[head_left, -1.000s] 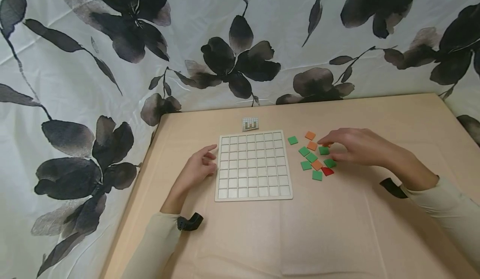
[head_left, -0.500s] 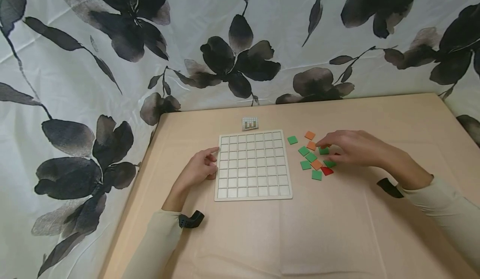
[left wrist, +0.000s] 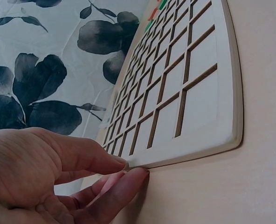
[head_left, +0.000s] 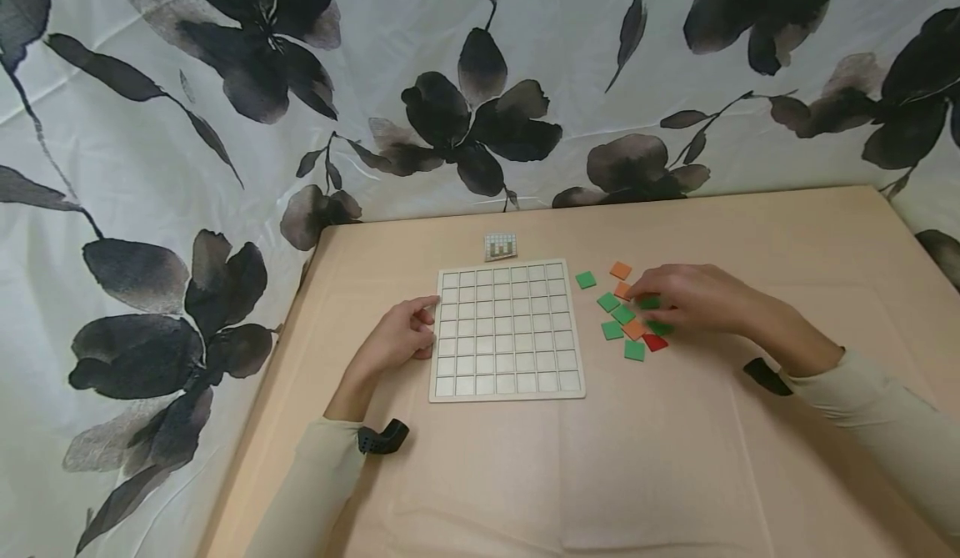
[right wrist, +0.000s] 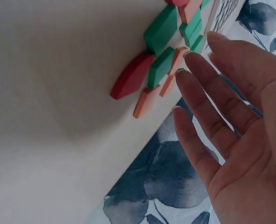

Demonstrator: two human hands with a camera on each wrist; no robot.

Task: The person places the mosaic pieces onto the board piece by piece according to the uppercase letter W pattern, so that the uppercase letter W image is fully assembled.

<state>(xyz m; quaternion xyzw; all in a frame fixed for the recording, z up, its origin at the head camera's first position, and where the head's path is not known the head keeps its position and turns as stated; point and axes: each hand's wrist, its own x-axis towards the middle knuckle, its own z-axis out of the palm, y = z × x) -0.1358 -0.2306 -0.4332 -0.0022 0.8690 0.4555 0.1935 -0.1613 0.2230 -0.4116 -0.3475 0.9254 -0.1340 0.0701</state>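
Note:
A white board (head_left: 507, 397) with a raised grid of square cells lies on the table. My left hand (head_left: 400, 333) is at its left edge; in the left wrist view the fingertips (left wrist: 119, 163) are right at the board's rim, fingers loosely bent. My right hand (head_left: 697, 298) hovers over a loose group of small square tiles, its fingers slightly bent and apart, with nothing seen between them. The tiles are green (head_left: 612, 330), orange (head_left: 620, 270) and red (head_left: 655, 342); the hand covers some. In the right wrist view a red tile (right wrist: 132, 75) and a green tile (right wrist: 161, 65) lie past the fingertips.
A small card (head_left: 501, 247) with a printed grid pattern lies behind the board. The wooden table (head_left: 645, 466) ends at the back against a white cloth (head_left: 420, 41) with dark flowers, which also hangs along the left side. Black wrist cameras (head_left: 382, 437) sit on both arms.
My right hand has shifted slightly left and lower over the tiles, now covering more of the green ones. The left hand has moved a little to touch the board's edge.

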